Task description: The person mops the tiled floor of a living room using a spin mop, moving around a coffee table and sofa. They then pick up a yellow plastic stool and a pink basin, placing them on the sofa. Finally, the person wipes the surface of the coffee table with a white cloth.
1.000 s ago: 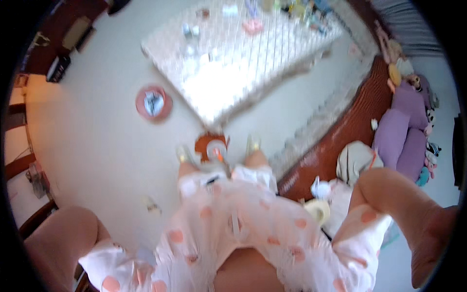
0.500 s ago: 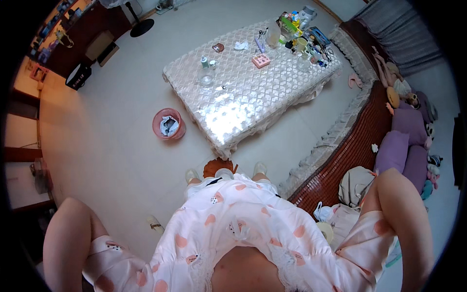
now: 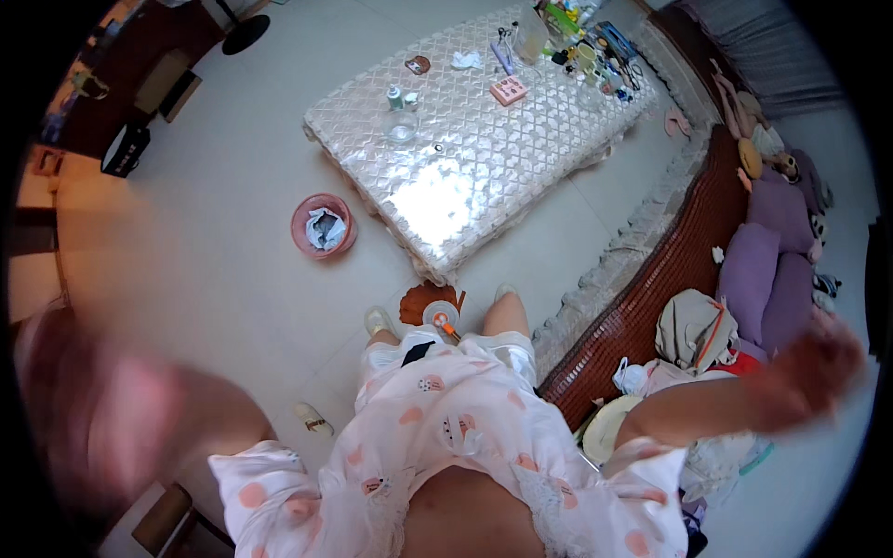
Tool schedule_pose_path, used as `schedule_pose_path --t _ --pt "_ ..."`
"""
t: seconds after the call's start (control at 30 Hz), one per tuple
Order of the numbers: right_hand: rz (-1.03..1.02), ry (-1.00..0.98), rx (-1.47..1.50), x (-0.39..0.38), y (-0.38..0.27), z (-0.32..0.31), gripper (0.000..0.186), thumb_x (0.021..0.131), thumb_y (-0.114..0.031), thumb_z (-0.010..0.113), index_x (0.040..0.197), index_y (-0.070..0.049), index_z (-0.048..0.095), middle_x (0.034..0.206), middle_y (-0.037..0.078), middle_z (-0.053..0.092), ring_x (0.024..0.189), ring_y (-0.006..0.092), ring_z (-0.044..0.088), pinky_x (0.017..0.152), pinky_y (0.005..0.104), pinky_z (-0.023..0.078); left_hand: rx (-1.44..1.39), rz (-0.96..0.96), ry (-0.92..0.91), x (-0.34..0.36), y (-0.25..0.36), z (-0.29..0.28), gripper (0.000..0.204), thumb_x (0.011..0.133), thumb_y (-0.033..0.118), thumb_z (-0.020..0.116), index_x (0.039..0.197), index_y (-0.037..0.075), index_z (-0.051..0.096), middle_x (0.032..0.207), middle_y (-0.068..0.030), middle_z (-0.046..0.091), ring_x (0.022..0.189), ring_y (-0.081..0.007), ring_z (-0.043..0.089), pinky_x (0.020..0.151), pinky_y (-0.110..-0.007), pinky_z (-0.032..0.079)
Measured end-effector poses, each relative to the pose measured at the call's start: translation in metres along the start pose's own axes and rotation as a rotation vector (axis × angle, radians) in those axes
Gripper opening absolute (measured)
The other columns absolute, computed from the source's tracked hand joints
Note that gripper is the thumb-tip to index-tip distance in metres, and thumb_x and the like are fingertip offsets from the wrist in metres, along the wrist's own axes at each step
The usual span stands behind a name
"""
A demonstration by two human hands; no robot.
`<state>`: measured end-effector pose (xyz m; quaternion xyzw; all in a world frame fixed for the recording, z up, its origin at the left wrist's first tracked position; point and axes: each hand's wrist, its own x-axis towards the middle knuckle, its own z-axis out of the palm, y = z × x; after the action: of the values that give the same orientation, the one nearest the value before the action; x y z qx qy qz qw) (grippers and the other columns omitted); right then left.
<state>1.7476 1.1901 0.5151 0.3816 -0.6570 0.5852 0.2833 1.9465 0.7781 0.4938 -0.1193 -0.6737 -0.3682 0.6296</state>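
Note:
At the lower left, my left hand (image 3: 112,409) is raised and smeared by motion; I cannot make out its fingers or anything in them. My right hand (image 3: 805,377), on the other side, is blurred too, in front of the pale edge beside the sofa, near the purple pillows (image 3: 749,265) and a beige bag (image 3: 693,330). Whether it holds anything is unclear. Between my legs and the low table, a brown object (image 3: 416,299) lies with a round clear item (image 3: 439,314) that has an orange stick.
A low table (image 3: 372,158) under a quilted shiny cover bears several small items. A red bin (image 3: 307,209) stands left of it. A sofa with a brown mat (image 3: 651,279) runs along the right, with soft toys. Dark wooden furniture (image 3: 102,84) lines the left.
Since half a second ago both forearms have swung from bent, low positions outward and up, the hands coming into view blurred. The table sits slightly higher in the picture.

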Motion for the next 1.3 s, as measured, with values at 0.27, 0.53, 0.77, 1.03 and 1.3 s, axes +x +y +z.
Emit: schedule_pose_path --t 0.27,0.53,0.77,1.03,1.3 --pt "1.205 -0.302 -0.106 -0.177 0.188 0.067 0.014 0.085 -0.009 0.054 0.098 -0.004 0.058 0.086 0.000 0.059 0.074 0.0064 0.052 0.066 0.0192 0.043 0.138 -1.606 -0.154 -0.372 -0.140 0.018 0.019 0.087 0.020 0.052 0.095 0.003 0.052 0.078 0.0004 0.051 0.068 -0.0074 0.046 0.062 -0.021 0.038" --pt "0.791 -1.210 -0.018 -0.225 0.366 0.220 0.018 0.081 -0.013 0.053 0.096 -0.003 0.058 0.084 0.012 0.059 0.077 0.0256 0.057 0.068 0.0329 0.046 0.373 -2.032 -0.111 -0.500 -0.115 0.040 0.020 0.087 0.024 0.053 0.094 0.005 0.052 0.082 -0.0013 0.053 0.070 -0.0075 0.048 0.060 -0.021 0.041" --pt "0.838 -1.517 0.021 -0.259 0.449 0.328 0.023 0.078 -0.013 0.055 0.099 -0.003 0.054 0.088 0.014 0.057 0.082 0.0297 0.056 0.072 0.0369 0.045 0.449 -1.739 -0.363 -0.478 -0.239 0.090 0.020 0.086 0.019 0.053 0.096 0.002 0.052 0.085 -0.0038 0.055 0.074 -0.0104 0.052 0.064 -0.023 0.043" --pt "0.432 -1.049 -0.327 -0.239 0.556 0.471 0.048 0.070 -0.008 0.061 0.115 -0.004 0.044 0.106 0.013 0.048 0.093 0.0303 0.051 0.076 0.0377 0.045 0.689 -1.221 -0.698 -0.445 -0.460 0.111 0.030 0.077 0.017 0.059 0.100 -0.001 0.052 0.093 -0.0167 0.057 0.087 -0.0318 0.053 0.076 -0.038 0.043" --pt "0.282 -1.271 -0.358 -0.267 0.610 0.544 0.038 0.069 -0.007 0.060 0.106 -0.010 0.050 0.099 0.011 0.050 0.085 0.0282 0.055 0.069 0.0385 0.048 0.605 -1.143 -0.946 -0.448 -0.526 0.126 0.041 0.077 0.023 0.063 0.107 -0.002 0.049 0.098 -0.0170 0.057 0.092 -0.0328 0.052 0.079 -0.039 0.042"
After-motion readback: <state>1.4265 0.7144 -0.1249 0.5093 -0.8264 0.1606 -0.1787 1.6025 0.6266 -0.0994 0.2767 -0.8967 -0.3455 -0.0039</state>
